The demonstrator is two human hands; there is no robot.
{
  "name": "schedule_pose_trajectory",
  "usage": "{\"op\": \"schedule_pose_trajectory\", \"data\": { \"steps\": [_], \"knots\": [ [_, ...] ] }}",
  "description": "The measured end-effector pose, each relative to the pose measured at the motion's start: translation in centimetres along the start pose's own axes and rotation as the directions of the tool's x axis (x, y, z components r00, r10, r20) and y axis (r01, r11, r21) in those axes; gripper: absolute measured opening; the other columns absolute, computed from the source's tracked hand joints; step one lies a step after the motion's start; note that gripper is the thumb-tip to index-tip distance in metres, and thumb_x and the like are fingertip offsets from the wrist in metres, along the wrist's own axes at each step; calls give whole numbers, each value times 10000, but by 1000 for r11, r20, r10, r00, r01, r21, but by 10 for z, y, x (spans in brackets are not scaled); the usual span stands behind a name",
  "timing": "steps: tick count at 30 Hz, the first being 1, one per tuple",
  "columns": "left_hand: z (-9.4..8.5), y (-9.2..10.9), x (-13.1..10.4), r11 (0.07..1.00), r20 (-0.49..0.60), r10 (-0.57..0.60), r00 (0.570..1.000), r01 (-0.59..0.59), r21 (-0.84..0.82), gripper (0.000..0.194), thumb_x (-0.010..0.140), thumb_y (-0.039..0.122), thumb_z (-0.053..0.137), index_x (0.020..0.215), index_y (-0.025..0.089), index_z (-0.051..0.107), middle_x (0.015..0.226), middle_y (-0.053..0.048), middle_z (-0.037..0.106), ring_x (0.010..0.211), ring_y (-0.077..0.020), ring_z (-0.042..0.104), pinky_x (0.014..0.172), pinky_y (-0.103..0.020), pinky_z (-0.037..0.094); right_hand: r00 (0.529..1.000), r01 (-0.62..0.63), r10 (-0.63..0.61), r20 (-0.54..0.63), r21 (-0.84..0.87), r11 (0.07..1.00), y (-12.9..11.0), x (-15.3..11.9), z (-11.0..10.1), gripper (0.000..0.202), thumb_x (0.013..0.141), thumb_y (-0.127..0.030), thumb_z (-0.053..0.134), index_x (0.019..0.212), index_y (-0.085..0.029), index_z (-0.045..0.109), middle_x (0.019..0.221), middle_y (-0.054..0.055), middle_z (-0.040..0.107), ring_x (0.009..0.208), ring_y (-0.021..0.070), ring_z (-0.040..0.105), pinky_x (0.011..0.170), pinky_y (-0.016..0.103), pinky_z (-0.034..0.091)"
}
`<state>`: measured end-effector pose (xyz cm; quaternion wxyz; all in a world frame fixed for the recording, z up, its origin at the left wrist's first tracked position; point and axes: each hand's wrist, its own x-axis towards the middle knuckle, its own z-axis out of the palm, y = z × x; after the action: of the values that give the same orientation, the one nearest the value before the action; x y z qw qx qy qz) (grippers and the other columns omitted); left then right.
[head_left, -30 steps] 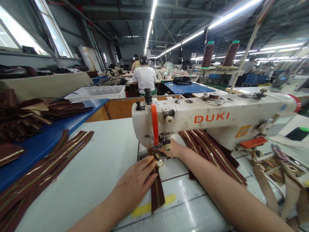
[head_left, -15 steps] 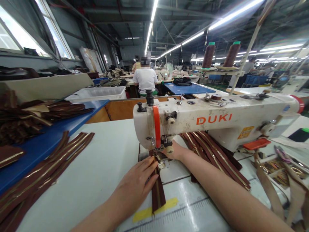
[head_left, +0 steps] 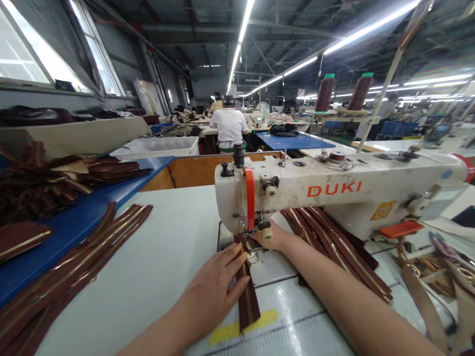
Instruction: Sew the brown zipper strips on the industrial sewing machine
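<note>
R hand [head_left: 272, 238] partly hidden behind DUKI sewing machine [head_left: 285, 185] head, ctr of frame; can't tell if its fingers grip. L hand [head_left: 213, 284] lies w/ fingers extended, pressed flat on brown zipper strip [head_left: 248, 304], lower ctr; strip's far end hidden under needle area. Strip long, narrow, fabric w/ metallic teeth. Zipper bundle [head_left: 76, 267], lower L, cut off at frame edge.
</note>
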<state>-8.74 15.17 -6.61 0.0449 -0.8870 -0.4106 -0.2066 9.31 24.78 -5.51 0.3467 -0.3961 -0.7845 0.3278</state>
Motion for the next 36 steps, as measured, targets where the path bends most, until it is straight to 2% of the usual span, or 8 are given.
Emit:
{"op": "schedule_pose_trajectory", "data": {
  "steps": [3, 8, 12, 19, 30, 36],
  "knots": [
    [-1, 1, 0, 1000, -1, 5, 1000, -5, 3, 354, 903, 346, 484, 1210, 183, 554, 1277, -104, 567, 1160, -255, 535, 971, -434, 464, 997, 71, -71, 27, 18, 997, 1, 1, 0, 116, 784, -228, 590, 834, -201, 691, 927, 12, 707, 951, 198, 620, 933, 321, 453],
    [-4, 4, 1, 1000, 11, -8, 1000, 8, 9, 333, 900, 339, 490, 1196, 202, 557, 1271, -95, 568, 1155, -249, 536, 972, -431, 459, 992, 120, -121, 34, 26, 992, 0, 0, 0, 150, 801, -179, 555, 869, -206, 686, 980, 9, 699, 994, 186, 610, 943, 305, 452],
    [-6, 5, 3, 1000, 19, -2, 1000, 2, 13, 341, 899, 325, 491, 1223, 228, 538, 1264, -94, 567, 1145, -251, 541, 961, -440, 465, 992, 116, -117, 52, 21, 993, 1, 0, -1, 171, 796, -160, 549, 882, -212, 688, 966, 3, 705, 996, 186, 615, 938, 304, 459],
    [-2, 4, 0, 999, 14, 10, 1000, -10, 41, 324, 913, 326, 465, 1191, 198, 573, 1260, -121, 570, 1146, -265, 544, 948, -461, 477, 992, 108, -109, 60, 20, 994, 0, 0, -1, 132, 810, -236, 569, 847, -208, 692, 873, 9, 716, 968, 201, 623, 948, 326, 451],
    [-2, 6, 0, 998, -6, 11, 1000, -10, 66, 336, 915, 343, 454, 1186, 194, 586, 1250, -115, 583, 1139, -258, 554, 939, -444, 487, 995, 91, -92, 25, 16, 996, 9, 4, 1, 147, 776, -285, 606, 851, -188, 687, 944, 32, 709, 947, 221, 627, 945, 361, 453],
    [-1, 3, 2, 997, -9, 15, 1000, -14, 71, 338, 912, 357, 468, 1185, 201, 591, 1252, -113, 582, 1134, -258, 556, 930, -448, 492, 997, 78, -78, 9, 31, 996, 14, 5, 5, 174, 762, -258, 606, 906, -194, 679, 945, 16, 710, 942, 207, 627, 930, 338, 464]
  ]
}}
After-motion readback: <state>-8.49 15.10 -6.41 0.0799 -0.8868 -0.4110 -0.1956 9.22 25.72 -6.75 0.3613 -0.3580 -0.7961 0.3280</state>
